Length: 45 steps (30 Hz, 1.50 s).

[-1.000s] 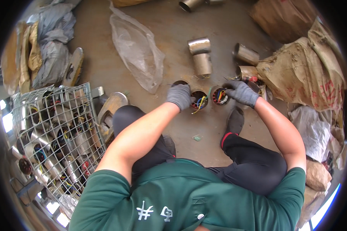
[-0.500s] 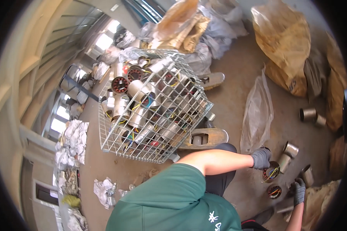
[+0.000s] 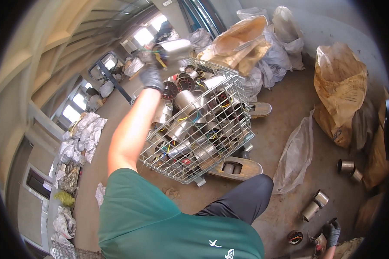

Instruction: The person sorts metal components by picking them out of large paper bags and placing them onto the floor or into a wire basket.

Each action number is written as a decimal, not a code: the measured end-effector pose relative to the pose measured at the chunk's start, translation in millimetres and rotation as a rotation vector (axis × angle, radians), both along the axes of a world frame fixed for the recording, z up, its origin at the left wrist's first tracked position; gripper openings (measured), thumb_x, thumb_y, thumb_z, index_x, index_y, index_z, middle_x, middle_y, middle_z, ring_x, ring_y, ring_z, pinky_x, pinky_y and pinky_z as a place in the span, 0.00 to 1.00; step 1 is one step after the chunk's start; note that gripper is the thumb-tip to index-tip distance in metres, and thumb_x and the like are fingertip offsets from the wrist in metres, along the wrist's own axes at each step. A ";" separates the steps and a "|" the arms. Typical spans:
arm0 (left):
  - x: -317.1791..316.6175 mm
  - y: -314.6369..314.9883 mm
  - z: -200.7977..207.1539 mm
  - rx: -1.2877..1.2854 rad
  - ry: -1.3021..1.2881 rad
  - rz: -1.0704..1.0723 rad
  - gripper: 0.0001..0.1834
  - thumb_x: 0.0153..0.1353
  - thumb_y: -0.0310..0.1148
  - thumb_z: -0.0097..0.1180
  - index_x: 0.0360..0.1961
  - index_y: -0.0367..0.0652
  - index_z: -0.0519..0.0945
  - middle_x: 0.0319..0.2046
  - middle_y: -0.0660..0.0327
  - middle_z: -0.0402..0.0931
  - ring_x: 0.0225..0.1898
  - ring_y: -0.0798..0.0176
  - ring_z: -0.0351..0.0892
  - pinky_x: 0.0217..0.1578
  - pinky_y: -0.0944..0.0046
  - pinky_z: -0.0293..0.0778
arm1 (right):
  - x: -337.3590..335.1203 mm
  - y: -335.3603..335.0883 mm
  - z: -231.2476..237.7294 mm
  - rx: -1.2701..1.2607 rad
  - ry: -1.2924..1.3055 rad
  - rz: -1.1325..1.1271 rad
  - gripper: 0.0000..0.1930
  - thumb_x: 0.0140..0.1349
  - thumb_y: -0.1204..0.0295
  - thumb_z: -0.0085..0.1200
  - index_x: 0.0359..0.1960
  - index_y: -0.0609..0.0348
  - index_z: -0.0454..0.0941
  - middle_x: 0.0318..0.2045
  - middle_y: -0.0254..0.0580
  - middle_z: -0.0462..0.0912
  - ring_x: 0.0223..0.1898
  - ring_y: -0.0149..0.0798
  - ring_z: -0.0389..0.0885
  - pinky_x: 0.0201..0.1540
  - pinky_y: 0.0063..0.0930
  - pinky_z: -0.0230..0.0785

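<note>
Wire cage [image 3: 188,179] stands on the floor [image 3: 263,129], loaded with metal housings [image 3: 186,101] whose open ends show coils and coloured leads. Left hand [image 3: 151,78], in a grey glove, is raised at the upper-left edge of the cage. Its fingers are closed on a metal cylinder [image 3: 177,46]; blur hides the exact finger placement. The cylinder is in the air by the cage's upper corner, its axis roughly level, with a yellow lead [image 3: 161,59] at the end nearest the hand.

Right hand [image 3: 333,235], also gloved, is low over the floor near the lower-right edge of the view. Just beside it is a wired housing [image 3: 319,242]; whether the fingers grip it cannot be determined.

To the left of that housing, a coil-filled housing [image 3: 295,237] stands with its open end upward. Above it, two bare cylinders [image 3: 311,210] lie on the floor end to end. Farther toward the floor's right side lies a separate pair of short cylinders [image 3: 345,166]. A clear plastic bag [image 3: 294,155] lies flat between the cage and a brown sack [image 3: 340,90]. A slotted beam [image 3: 237,168] projects from beneath the cage's lower-right edge.
</note>
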<state>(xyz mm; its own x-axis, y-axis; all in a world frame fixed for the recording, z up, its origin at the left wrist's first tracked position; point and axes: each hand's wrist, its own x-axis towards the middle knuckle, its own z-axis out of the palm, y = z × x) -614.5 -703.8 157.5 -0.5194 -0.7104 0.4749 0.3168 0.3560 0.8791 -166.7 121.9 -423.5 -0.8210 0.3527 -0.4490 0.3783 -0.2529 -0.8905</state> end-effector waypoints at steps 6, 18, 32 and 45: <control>-55.1 -117.4 -19.2 -0.360 -0.514 0.129 0.21 0.62 0.42 0.61 0.44 0.33 0.81 0.37 0.54 0.83 0.37 0.57 0.84 0.39 0.59 0.80 | 16.6 -26.4 72.5 0.452 -0.225 0.168 0.16 0.64 0.64 0.61 0.41 0.67 0.82 0.31 0.38 0.84 0.31 0.28 0.78 0.34 0.23 0.71; -80.2 -9.4 -66.5 -0.862 -0.343 -0.286 0.20 0.70 0.42 0.50 0.50 0.36 0.81 0.41 0.58 0.83 0.43 0.60 0.82 0.48 0.59 0.76 | 87.0 28.2 75.5 0.981 -0.572 0.277 0.18 0.58 0.65 0.52 0.48 0.58 0.82 0.46 0.57 0.83 0.49 0.55 0.81 0.55 0.41 0.71; 312.2 529.0 -487.2 0.047 -1.576 -1.844 0.17 0.67 0.39 0.54 0.50 0.37 0.77 0.36 0.57 0.80 0.34 0.65 0.80 0.36 0.66 0.78 | 147.2 -73.6 39.0 0.934 -0.677 0.412 0.20 0.57 0.62 0.59 0.51 0.54 0.80 0.41 0.56 0.82 0.44 0.55 0.80 0.51 0.46 0.71; 367.6 552.5 -523.5 -0.654 -0.796 -2.400 0.64 0.37 0.37 0.80 0.72 0.41 0.50 0.65 0.46 0.61 0.65 0.49 0.65 0.66 0.55 0.63 | 137.6 -137.6 135.2 1.023 -0.039 0.537 0.09 0.53 0.69 0.61 0.36 0.57 0.82 0.34 0.48 0.77 0.38 0.53 0.79 0.40 0.44 0.73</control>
